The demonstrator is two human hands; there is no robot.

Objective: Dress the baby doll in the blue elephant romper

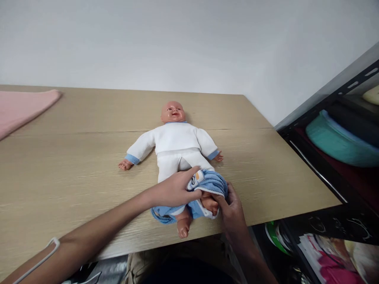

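Observation:
A baby doll (174,146) lies on its back on the wooden table (74,165), head away from me, in a white top and white trousers. Blue shorts with a white lining (209,183) are bunched round its lower legs near the table's front edge. My left hand (174,189) pinches the bunched blue fabric from the left, thumb and fingers closed on it. My right hand (232,207) grips the same garment from the right, by the doll's bare foot (211,205). The other bare foot (183,227) sticks out over the edge.
A pink cloth (20,110) lies at the table's far left corner. To the right stands a dark shelf unit (325,173) with a teal basin (337,142) and coloured items below. A white wall rises behind the table.

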